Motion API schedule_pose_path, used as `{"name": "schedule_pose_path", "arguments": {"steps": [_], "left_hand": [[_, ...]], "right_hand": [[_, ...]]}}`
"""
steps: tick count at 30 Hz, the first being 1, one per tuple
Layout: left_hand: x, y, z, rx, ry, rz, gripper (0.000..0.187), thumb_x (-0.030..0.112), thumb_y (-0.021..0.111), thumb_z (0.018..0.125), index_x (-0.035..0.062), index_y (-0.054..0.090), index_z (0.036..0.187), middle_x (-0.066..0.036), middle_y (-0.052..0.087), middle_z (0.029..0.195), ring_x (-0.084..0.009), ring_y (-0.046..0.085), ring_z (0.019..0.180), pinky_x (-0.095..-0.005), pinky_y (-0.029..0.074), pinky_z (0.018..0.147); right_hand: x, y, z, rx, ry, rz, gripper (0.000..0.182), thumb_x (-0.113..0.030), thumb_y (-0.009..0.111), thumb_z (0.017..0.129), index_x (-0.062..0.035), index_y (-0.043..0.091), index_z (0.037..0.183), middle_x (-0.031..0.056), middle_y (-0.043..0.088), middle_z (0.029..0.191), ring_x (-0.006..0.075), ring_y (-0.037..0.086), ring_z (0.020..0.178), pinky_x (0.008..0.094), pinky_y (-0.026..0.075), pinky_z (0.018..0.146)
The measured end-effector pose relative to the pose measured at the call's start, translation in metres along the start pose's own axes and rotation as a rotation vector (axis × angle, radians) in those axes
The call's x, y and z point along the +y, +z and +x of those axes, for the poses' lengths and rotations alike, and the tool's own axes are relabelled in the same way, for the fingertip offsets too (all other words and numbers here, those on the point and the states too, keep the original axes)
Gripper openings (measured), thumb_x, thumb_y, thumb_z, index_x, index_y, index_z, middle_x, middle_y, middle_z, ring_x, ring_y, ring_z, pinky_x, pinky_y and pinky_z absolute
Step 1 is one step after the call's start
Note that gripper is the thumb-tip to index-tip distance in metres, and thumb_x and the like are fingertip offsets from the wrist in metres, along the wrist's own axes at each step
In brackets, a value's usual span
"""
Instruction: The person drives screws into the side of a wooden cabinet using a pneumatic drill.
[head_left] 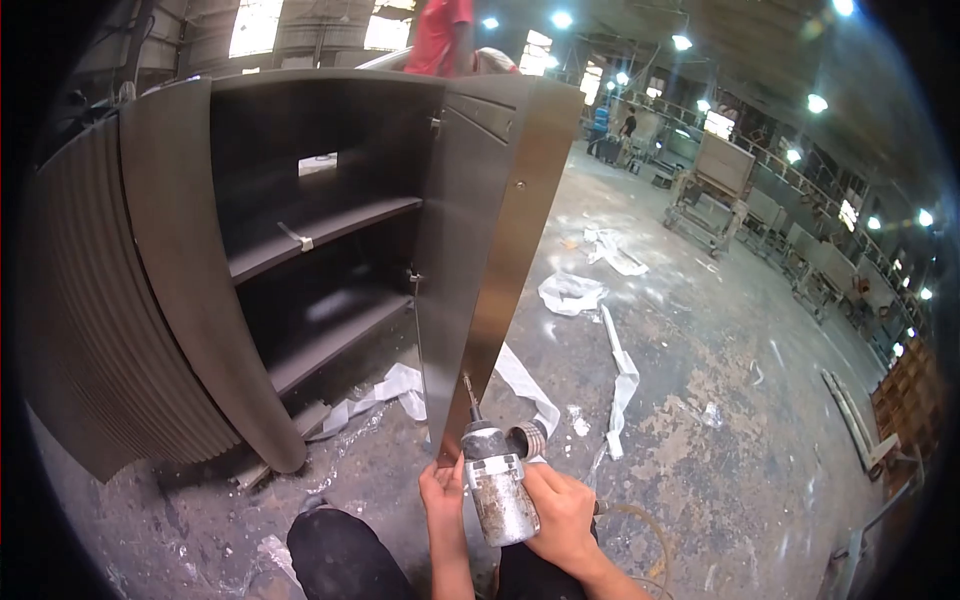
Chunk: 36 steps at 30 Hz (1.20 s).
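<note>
My right hand (562, 515) is wrapped around the handle of an air screwdriver (500, 495) with a worn silver body. Its thin bit points up, with the tip at a spot low on the edge face of a cabinet door (497, 290). My left hand (443, 492) grips the bottom corner of this door, beside the tool; part of its fingers is hidden. The door stands swung out on hinges from a dark grey cabinet (168, 200) with shelves inside. A small light fitting (303, 242) lies on the upper shelf edge.
White wrapping strips (620, 385) litter the stained floor (700, 420). An air hose (650, 520) curves at my right. A person in red (440, 38) stands behind the cabinet. Farther back are a wheeled rack (715, 190) and other people. Ribbed panelling (120, 300) covers the cabinet's left side.
</note>
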<state>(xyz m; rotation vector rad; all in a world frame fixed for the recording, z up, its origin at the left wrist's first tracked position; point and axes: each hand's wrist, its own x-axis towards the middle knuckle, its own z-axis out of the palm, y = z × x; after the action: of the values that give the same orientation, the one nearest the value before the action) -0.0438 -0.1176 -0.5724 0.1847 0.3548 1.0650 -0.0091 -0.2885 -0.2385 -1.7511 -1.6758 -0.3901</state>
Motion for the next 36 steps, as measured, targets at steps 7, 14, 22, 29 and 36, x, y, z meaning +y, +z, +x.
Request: {"name": "schedule_pose_path", "arguments": {"steps": [7, 14, 22, 29, 36], "left_hand": [[0.0, 0.0, -0.006, 0.012, 0.009, -0.062, 0.03, 0.011, 0.046, 0.101, -0.0171, 0.046, 0.11, -0.025, 0.054, 0.112, -0.0364, 0.057, 0.111, -0.0525, 0.048, 0.109], [0.006, 0.012, -0.002, 0.076, -0.058, -0.122, 0.022, 0.01, 0.046, 0.1, -0.0099, 0.057, 0.104, -0.019, 0.061, 0.105, -0.0291, 0.062, 0.106, -0.0404, 0.052, 0.102], [0.021, 0.05, -0.029, -0.048, 0.015, -0.047, 0.028, 0.008, 0.044, 0.102, -0.0174, 0.052, 0.112, -0.025, 0.06, 0.118, -0.0353, 0.058, 0.119, -0.0494, 0.043, 0.116], [0.022, 0.047, -0.028, -0.056, 0.0, -0.029, 0.03, 0.006, 0.04, 0.103, -0.0195, 0.05, 0.116, -0.028, 0.058, 0.124, -0.0365, 0.056, 0.123, -0.0497, 0.043, 0.116], [0.021, 0.06, -0.034, -0.008, 0.075, 0.223, 0.023, 0.022, 0.05, 0.1, 0.0072, 0.065, 0.092, 0.003, 0.062, 0.078, -0.0044, 0.059, 0.064, -0.0224, 0.047, 0.054]], "right_hand": [[-0.001, 0.002, -0.002, -0.005, 0.011, -0.024, 0.039, -0.017, 0.072, 0.07, -0.0062, 0.065, 0.107, 0.0076, 0.06, 0.083, 0.0298, 0.063, 0.067, 0.0412, 0.049, 0.058], [0.002, 0.003, -0.006, -0.019, -0.004, -0.019, 0.041, -0.009, 0.069, 0.068, -0.0071, 0.062, 0.109, 0.0099, 0.058, 0.086, 0.034, 0.062, 0.07, 0.0444, 0.047, 0.059], [-0.008, 0.005, 0.003, 0.016, 0.024, -0.047, 0.031, -0.012, 0.071, 0.073, -0.0041, 0.064, 0.102, 0.0113, 0.059, 0.082, 0.0345, 0.062, 0.069, 0.0423, 0.048, 0.06], [-0.009, 0.007, 0.003, 0.029, 0.022, -0.045, 0.026, -0.011, 0.071, 0.074, -0.0025, 0.064, 0.097, 0.0124, 0.061, 0.082, 0.0352, 0.063, 0.07, 0.0417, 0.049, 0.061], [-0.008, 0.006, 0.002, 0.011, 0.026, -0.069, 0.031, -0.012, 0.07, 0.074, -0.0037, 0.064, 0.103, 0.0105, 0.062, 0.085, 0.0335, 0.063, 0.07, 0.0414, 0.049, 0.062]]}}
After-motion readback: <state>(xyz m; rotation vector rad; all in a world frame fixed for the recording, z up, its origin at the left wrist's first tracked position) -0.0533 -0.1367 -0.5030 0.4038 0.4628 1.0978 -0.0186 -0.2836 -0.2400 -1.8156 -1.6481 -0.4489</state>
